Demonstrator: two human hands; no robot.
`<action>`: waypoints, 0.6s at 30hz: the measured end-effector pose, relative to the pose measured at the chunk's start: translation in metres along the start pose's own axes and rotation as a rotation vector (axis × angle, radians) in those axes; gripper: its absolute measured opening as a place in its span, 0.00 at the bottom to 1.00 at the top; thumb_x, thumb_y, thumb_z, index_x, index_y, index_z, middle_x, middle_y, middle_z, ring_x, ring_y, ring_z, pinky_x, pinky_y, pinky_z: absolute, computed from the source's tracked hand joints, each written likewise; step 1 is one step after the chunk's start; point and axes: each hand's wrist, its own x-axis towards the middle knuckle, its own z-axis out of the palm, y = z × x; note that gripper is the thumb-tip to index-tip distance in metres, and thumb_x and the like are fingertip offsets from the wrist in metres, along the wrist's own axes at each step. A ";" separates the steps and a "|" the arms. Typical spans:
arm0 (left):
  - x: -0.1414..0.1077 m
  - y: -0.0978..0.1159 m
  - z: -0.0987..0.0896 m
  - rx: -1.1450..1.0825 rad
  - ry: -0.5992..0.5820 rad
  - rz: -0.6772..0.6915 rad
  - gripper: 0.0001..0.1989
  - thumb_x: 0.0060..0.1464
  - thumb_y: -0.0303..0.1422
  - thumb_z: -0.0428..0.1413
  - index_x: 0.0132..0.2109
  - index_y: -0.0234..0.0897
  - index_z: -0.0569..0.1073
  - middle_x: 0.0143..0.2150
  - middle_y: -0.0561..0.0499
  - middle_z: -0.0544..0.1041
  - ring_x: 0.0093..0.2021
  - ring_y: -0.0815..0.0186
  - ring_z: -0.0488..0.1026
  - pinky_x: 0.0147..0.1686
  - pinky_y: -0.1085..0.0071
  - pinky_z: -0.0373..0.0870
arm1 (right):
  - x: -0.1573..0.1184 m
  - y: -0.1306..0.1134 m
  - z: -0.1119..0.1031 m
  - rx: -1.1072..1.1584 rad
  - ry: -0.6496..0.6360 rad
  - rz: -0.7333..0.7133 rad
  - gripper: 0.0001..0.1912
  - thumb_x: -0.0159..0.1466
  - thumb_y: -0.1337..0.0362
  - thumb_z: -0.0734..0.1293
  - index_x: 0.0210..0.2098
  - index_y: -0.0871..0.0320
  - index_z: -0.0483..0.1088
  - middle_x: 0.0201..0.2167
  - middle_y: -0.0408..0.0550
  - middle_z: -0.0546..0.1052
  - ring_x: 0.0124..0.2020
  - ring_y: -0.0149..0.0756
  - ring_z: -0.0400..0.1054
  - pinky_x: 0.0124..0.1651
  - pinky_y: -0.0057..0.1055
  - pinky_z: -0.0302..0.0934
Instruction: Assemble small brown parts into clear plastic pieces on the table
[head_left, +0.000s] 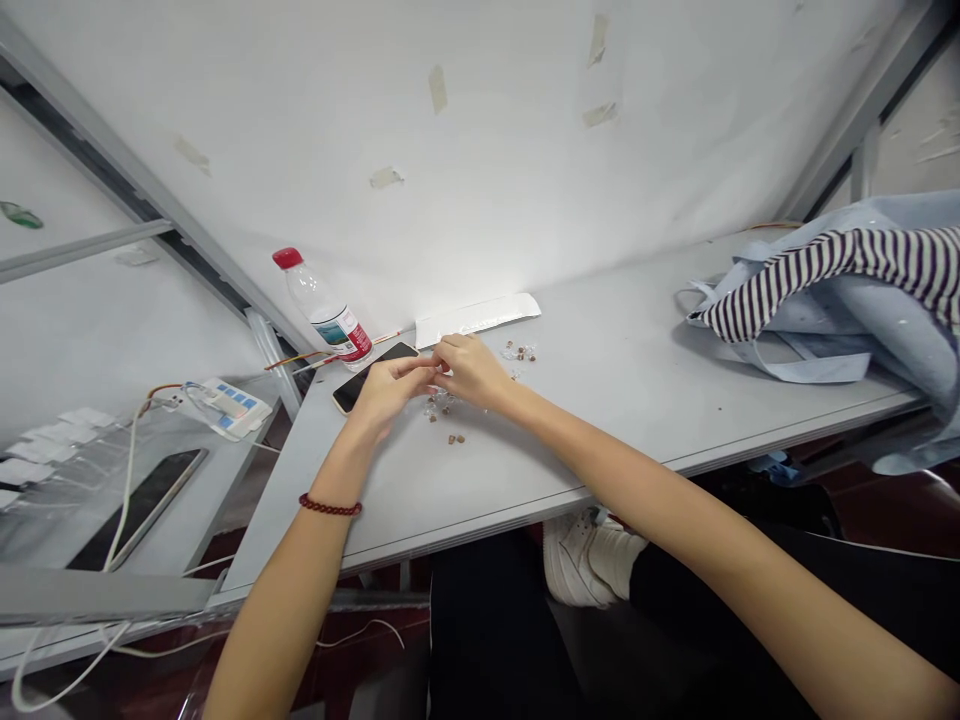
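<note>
"What's on the bench [600,400]?"

"Upper left of centre, a water bottle [326,308] with a red cap stands at the back edge, and a dark phone [373,377] lies flat just beside it."

"And the middle?"

"A long white paper strip [478,320] lies along the back, with small brown bits [454,438] and clear pieces [519,351] scattered in front."

"Far right?"

"A bundle of pale blue and striped clothes [832,300], hanging over the edge."

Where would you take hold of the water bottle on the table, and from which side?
Close the fingers around the bottle above its label, coming from the near side, over the phone: it seems to stand upright, and that smooth, narrow part suits a grip better than the small red cap.
</note>
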 end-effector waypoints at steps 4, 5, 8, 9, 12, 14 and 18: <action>0.001 -0.001 0.001 -0.088 0.028 0.055 0.14 0.41 0.35 0.66 0.37 0.33 0.82 0.36 0.45 0.83 0.41 0.59 0.78 0.49 0.62 0.72 | -0.001 -0.001 0.001 0.100 0.042 -0.004 0.05 0.62 0.72 0.63 0.29 0.59 0.65 0.31 0.48 0.71 0.34 0.33 0.62 0.40 0.31 0.54; 0.001 -0.001 0.001 -0.098 0.042 0.061 0.14 0.40 0.34 0.67 0.36 0.33 0.82 0.36 0.45 0.83 0.41 0.59 0.79 0.49 0.62 0.72 | -0.001 -0.001 0.001 0.125 0.050 -0.005 0.05 0.62 0.71 0.63 0.29 0.59 0.65 0.31 0.47 0.71 0.34 0.33 0.62 0.39 0.30 0.54; -0.001 0.002 0.000 -0.087 0.053 0.057 0.14 0.39 0.35 0.68 0.35 0.33 0.82 0.35 0.45 0.82 0.39 0.59 0.79 0.47 0.62 0.73 | -0.002 -0.002 -0.001 0.166 0.053 -0.004 0.05 0.62 0.70 0.64 0.29 0.59 0.65 0.31 0.47 0.71 0.34 0.32 0.62 0.39 0.29 0.55; -0.002 0.004 -0.001 -0.059 0.045 0.048 0.15 0.39 0.36 0.67 0.36 0.33 0.82 0.36 0.45 0.82 0.39 0.59 0.79 0.46 0.62 0.74 | -0.001 -0.001 -0.003 0.172 0.047 -0.003 0.04 0.62 0.70 0.64 0.30 0.60 0.65 0.31 0.47 0.71 0.34 0.32 0.63 0.39 0.29 0.55; -0.006 0.011 -0.010 0.137 -0.011 0.007 0.20 0.42 0.39 0.66 0.43 0.34 0.80 0.35 0.46 0.82 0.34 0.62 0.78 0.39 0.65 0.75 | 0.001 0.005 -0.013 0.166 0.018 0.024 0.02 0.60 0.71 0.64 0.32 0.60 0.68 0.31 0.47 0.72 0.34 0.32 0.64 0.39 0.29 0.55; -0.009 0.015 -0.017 0.315 -0.141 -0.063 0.22 0.43 0.39 0.66 0.46 0.34 0.78 0.30 0.48 0.81 0.28 0.64 0.76 0.33 0.68 0.73 | 0.003 0.011 -0.020 0.104 0.000 0.085 0.05 0.59 0.74 0.62 0.33 0.61 0.69 0.33 0.48 0.73 0.35 0.33 0.65 0.40 0.30 0.55; -0.012 0.015 -0.019 0.509 -0.566 -0.230 0.17 0.42 0.39 0.66 0.40 0.35 0.78 0.23 0.51 0.77 0.21 0.68 0.71 0.25 0.71 0.69 | 0.005 0.025 -0.028 -0.123 -0.125 0.178 0.11 0.56 0.78 0.61 0.35 0.63 0.72 0.35 0.52 0.75 0.37 0.37 0.65 0.39 0.31 0.52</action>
